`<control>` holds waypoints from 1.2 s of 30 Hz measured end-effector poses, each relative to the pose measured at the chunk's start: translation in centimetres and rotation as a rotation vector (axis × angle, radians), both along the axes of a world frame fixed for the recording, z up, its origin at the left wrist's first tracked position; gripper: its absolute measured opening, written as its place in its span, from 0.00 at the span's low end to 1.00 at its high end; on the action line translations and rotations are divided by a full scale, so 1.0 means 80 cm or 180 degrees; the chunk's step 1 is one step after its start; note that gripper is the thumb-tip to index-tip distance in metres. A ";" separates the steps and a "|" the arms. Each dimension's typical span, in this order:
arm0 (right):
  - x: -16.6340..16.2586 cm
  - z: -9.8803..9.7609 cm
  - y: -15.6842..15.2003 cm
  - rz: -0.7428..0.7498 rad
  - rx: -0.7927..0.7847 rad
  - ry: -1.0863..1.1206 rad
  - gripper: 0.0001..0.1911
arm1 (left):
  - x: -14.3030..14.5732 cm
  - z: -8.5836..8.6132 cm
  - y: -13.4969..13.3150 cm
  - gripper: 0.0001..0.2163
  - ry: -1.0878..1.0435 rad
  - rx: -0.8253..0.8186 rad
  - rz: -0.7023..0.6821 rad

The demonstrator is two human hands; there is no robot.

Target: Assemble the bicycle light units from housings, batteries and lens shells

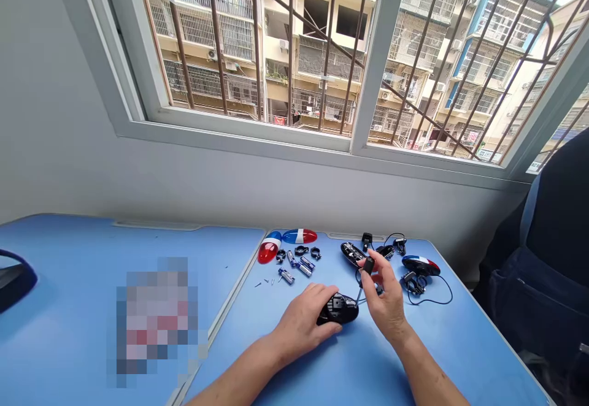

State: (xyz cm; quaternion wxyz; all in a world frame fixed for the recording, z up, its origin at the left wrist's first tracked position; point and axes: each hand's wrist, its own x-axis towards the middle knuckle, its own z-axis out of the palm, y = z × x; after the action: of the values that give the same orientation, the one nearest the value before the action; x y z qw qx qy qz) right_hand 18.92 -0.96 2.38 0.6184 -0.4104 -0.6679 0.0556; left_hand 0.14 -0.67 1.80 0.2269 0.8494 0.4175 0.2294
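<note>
Head view: the person's left hand (pixel 301 323) lies on the blue table (pixel 460 357), fingers curled loosely over the near end of a black lamp housing (pixel 339 309). This grip seems meant to pin the housing flat with its open side up. The right hand (pixel 385 300) is raised just beside it, thumb and forefinger pinched on a small black switch (pixel 369 265), the other fingers loosely spread. A thin wire (pixel 358 295) runs from the switch down to the housing, which is likely why the hand stays so close.

Farther back, loose parts lie grouped near one another: two red, white and blue lenses (pixel 269 250), AAA batteries (pixel 299 265), tiny screws (pixel 267 283), black clamp rings (pixel 302 250), a second black base (pixel 352 252) and an assembled lamp (pixel 421 265) with its cord.
</note>
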 end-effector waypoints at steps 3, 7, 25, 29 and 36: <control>-0.001 0.001 -0.002 0.0037 -0.0097 0.0154 0.19 | 0.000 -0.001 0.000 0.19 -0.0024 0.0015 0.0021; 0.001 0.010 -0.004 0.0030 -0.0305 0.0640 0.17 | -0.001 -0.007 0.002 0.20 -0.0128 0.0045 0.0024; 0.122 -0.009 0.059 -0.0875 -0.1500 0.1012 0.20 | -0.009 -0.024 0.018 0.19 -0.0824 0.0422 0.0279; 0.115 -0.017 0.057 -0.1013 -0.1623 0.0406 0.09 | -0.012 -0.023 0.020 0.19 -0.0819 0.0412 0.0325; 0.099 -0.004 0.048 -0.1162 -0.1398 -0.0037 0.10 | -0.013 -0.031 0.024 0.20 -0.0835 0.0463 0.0375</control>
State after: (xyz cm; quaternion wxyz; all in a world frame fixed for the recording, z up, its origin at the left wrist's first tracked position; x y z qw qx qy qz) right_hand 26.80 2.85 2.05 0.5106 -0.6483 -0.5585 0.0844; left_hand -0.92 1.27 -0.67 0.2034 0.8004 0.4157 0.3809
